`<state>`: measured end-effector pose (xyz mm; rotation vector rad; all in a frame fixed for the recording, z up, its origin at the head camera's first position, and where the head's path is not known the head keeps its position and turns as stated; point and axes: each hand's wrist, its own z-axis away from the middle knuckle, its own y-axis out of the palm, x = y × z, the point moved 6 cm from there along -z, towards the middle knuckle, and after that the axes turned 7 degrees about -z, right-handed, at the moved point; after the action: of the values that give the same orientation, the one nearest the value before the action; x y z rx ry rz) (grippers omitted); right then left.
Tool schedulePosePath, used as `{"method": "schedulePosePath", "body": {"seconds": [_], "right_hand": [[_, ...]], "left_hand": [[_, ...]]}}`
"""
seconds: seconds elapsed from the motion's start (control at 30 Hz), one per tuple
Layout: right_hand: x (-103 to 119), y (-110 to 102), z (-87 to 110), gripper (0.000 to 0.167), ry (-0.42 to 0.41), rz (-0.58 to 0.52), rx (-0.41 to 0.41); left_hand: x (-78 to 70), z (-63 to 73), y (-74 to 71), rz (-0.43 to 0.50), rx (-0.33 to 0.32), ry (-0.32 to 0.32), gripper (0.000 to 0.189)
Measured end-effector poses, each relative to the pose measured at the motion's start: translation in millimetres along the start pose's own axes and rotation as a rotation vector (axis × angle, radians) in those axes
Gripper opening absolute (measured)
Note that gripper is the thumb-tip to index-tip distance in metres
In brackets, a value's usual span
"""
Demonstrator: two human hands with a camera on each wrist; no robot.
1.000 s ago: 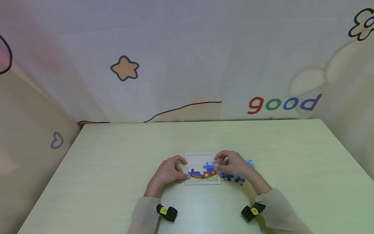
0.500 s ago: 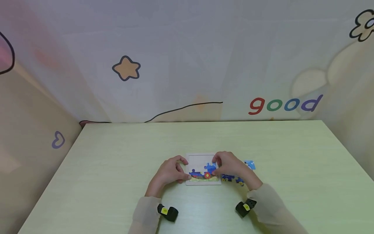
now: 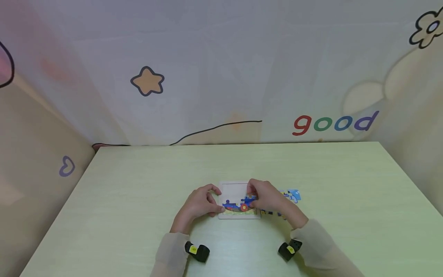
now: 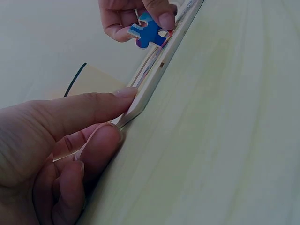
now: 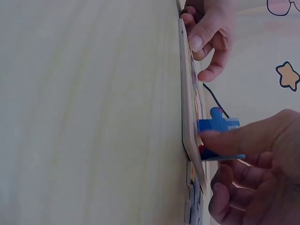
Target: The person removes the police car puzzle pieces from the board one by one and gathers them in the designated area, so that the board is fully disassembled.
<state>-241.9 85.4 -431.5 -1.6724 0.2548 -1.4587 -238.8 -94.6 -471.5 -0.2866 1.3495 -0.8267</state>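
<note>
A small white-framed jigsaw tray (image 3: 239, 217) lies on the table with part of a train picture along its lower half. At its left side, my left hand (image 3: 198, 202) grips the frame edge, the thumb laid on the near corner in the left wrist view. Over the right part of the tray, my right hand (image 3: 267, 195) pinches a blue jigsaw piece (image 4: 149, 35) between thumb and fingers. Both wrist views show that piece (image 5: 218, 123) tilted up on edge, close over the tray. The right hand hides part of the picture in the head view.
Loose jigsaw pieces (image 3: 293, 195) lie right of the tray, partly under the right forearm. A black wrist camera (image 3: 197, 252) sits on the left sleeve, another (image 3: 290, 250) on the right. A printed backdrop (image 3: 214, 69) stands behind the table's far edge.
My right hand has moved left, from the tray's right edge to farther over the picture, uncovering more of the loose blue pieces. My left hand stays at the frame's left side.
</note>
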Motion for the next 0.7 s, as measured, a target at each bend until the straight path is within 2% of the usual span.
{"method": "schedulePosePath", "body": {"seconds": [0.2,0.37,0.57,0.7], "right_hand": [[9.3,0.7,1.4,0.023,-0.082,0.062,0.003],[6.2,-3.8,3.6,0.018,-0.133,0.026,-0.003],[-1.7,-6.3,4.2,0.014,-0.085,-0.099,0.009],[-0.8,-6.4,6.0,0.014,-0.088,-0.114,0.006]], "left_hand": [[-0.3,0.4,-1.0,0.002,0.000,0.001,0.041],[-0.5,0.7,-1.5,0.004,0.000,0.007,0.042],[-1.1,1.1,-1.7,-0.006,-0.004,-0.002,0.043],[-1.6,0.5,-1.7,-0.007,0.000,-0.003,0.042]]}}
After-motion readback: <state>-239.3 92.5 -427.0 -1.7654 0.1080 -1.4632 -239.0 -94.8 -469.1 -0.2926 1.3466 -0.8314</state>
